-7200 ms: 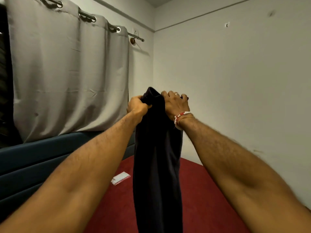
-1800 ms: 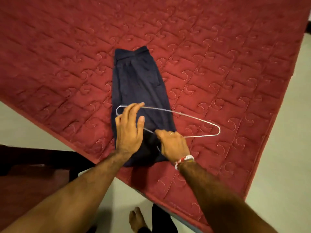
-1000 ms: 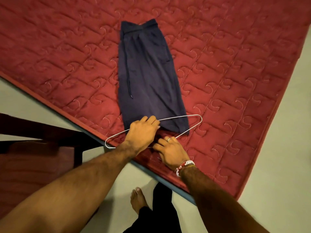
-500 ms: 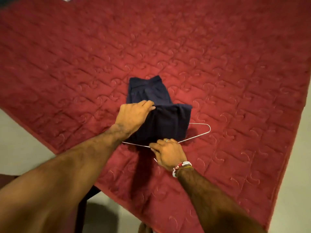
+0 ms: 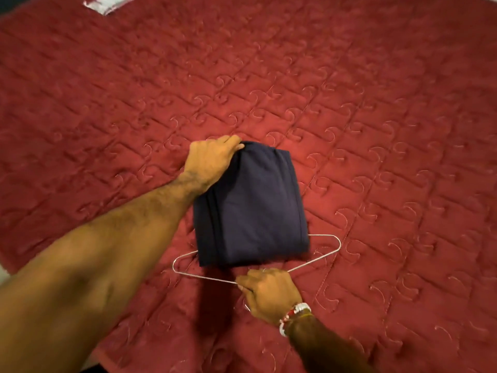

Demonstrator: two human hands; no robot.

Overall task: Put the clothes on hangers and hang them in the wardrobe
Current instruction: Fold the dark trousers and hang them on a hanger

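Dark navy trousers [image 5: 252,205] lie folded double over the bottom bar of a thin wire hanger [image 5: 326,254] on the red quilted bed [image 5: 376,130]. My left hand [image 5: 212,160] grips the far left corner of the folded cloth, fingers curled over its edge. My right hand [image 5: 269,289] pinches the hanger at its neck, near the bed's front; the hook is hidden under that hand. Both ends of the hanger stick out from under the cloth's near fold.
A small white packet [image 5: 105,5] lies on the bed at the far left. The bed's near left edge and a strip of pale floor [image 5: 4,275] show at the left.
The long trousers have been folded in half over the hanger bar; my left hand carried the cloth's end to the far side. My right hand kept its hold on the hanger.
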